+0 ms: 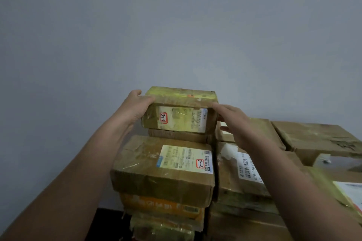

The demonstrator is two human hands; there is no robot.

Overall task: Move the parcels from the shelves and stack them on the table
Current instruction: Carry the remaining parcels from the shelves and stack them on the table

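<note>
A small taped cardboard parcel (180, 111) with a white label and a red tag reading 3-1-7 sits tilted on top of the stacked parcels. My left hand (135, 107) grips its left end, thumb on top. My right hand (235, 121) touches its right end with straight fingers. Below it lies a flat brown box, and in front a bigger parcel (162, 170) tagged 3-1-6 tops a pile with an orange box (156, 205) under it.
More brown parcels (242, 174) are stacked to the right, with a torn one (317, 141) at the far right. A plain grey wall (176, 25) stands right behind the stacks. A dark table surface (105, 219) shows at the lower left.
</note>
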